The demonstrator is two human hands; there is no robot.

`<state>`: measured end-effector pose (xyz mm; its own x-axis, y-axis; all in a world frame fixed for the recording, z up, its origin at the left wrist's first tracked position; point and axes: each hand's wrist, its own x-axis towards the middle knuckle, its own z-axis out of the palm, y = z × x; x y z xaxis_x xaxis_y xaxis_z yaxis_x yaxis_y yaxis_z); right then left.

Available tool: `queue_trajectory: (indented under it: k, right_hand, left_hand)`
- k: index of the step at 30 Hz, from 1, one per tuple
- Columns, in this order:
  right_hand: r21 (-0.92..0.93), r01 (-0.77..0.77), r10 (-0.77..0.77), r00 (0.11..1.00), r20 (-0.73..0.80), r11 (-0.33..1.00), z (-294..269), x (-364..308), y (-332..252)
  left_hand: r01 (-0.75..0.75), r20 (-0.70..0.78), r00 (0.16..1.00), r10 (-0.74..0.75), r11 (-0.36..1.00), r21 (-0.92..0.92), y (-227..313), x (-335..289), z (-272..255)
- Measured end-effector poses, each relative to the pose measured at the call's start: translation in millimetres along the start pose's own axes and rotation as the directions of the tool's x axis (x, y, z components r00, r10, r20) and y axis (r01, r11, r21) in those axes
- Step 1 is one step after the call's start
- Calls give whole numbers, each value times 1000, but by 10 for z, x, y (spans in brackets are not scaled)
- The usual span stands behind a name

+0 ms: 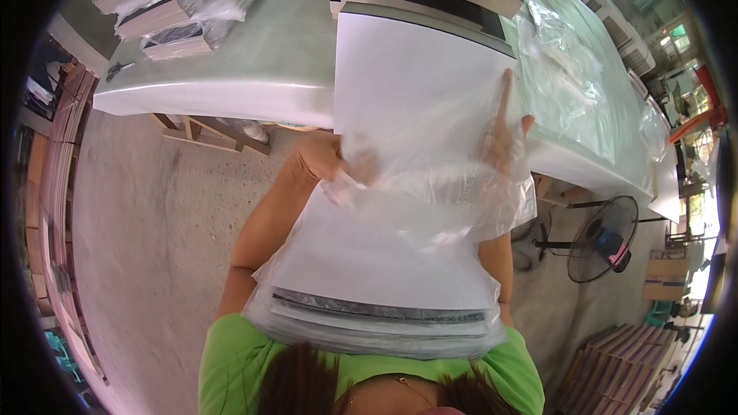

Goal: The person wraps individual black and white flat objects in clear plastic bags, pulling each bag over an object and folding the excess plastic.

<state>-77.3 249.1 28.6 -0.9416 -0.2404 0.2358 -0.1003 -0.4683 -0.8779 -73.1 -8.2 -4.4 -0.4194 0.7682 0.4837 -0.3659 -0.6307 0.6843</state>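
Clear plastic bag (430,184), left hand (327,157), right hand (503,142), white panels (419,84)

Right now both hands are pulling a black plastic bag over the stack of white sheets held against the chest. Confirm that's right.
Not quite: the plastic bag is clear, not black. The head view shows the white sheets and the right hand through it. The rest holds: the left hand and the right hand both grip the bag over the stack held against the chest.
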Motion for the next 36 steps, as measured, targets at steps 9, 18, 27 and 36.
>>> queue_trajectory:
  k: [9,18,27,36]
  right_hand:
    - [528,-573,-168,562,810,627,-520,-227,548]
    - [433,-119,-131,853,505,894,-656,47,-223]
    - [-341,88,-132,986,-106,936,-686,529,-191]
    - [-796,337,-588,809,-29,503,-228,669,-313]
  left_hand:
    - [-631,-732,570,374,770,-98,237,80,96]
    - [-463,-496,809,316,862,-205,199,-353,-38]
    - [425,-461,360,811,297,855,618,43,-231]
    - [652,-148,411,899,-176,738,595,242,161]
